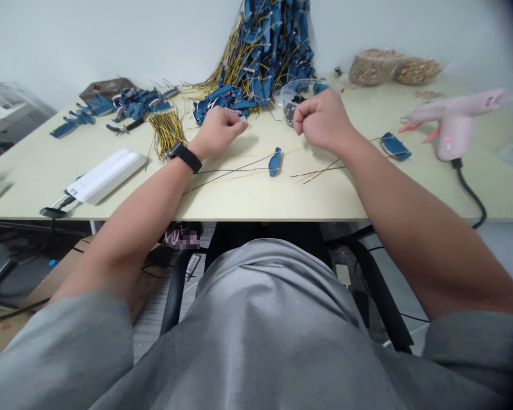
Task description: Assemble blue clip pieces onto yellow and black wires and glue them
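Head view: where's the pale piece, fingers how?
— Upper centre, looks pinched in left hand; right hand curled closed, can't tell if gripping
— Handling?
— Probably light, stiff, easy to drop; I'd hold its edges

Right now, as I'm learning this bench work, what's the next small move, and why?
Perhaps bring the right hand toward the left hand: the left seems to pinch a small pale piece, while the right, fingers curled, is by the clear tub.
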`<state>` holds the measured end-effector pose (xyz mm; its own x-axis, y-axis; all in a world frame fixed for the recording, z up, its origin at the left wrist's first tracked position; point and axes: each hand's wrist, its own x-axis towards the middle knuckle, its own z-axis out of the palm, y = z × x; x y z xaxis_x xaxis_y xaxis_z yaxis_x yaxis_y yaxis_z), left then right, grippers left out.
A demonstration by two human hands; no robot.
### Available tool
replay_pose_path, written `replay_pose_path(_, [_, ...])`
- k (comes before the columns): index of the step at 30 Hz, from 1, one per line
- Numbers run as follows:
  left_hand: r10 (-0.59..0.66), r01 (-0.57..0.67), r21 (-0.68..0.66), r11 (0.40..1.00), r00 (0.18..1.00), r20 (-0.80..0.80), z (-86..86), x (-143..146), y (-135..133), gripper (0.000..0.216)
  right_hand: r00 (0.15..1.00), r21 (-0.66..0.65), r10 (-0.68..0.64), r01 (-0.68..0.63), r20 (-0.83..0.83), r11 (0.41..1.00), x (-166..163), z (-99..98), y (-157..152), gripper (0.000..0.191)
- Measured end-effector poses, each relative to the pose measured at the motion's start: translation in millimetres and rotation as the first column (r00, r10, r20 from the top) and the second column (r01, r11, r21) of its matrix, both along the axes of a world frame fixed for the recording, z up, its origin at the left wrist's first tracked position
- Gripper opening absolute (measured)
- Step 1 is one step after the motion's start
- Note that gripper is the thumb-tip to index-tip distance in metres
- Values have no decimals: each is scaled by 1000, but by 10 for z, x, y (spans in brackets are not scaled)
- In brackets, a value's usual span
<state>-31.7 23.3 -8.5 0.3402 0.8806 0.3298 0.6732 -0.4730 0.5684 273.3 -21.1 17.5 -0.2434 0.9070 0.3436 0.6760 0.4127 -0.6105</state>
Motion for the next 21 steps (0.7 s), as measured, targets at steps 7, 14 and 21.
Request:
replay_pose_path(7, [21,-21,-18,1000,1000,-21,35,21,-45,75,1000,-16,-17,17,7,1000,-19,21,-29,28])
replay_pose_path(14, [18,-18,-9,1000,1000,-11,38,26,-63,73,1000,-55,15,-17,-22,998,1,24,-31,29])
replay_pose_path(21, [-11,10,48,999,1000,23,-2,4,-4,70,999,-57,-4,1,-41,998,-41,72,-109,18])
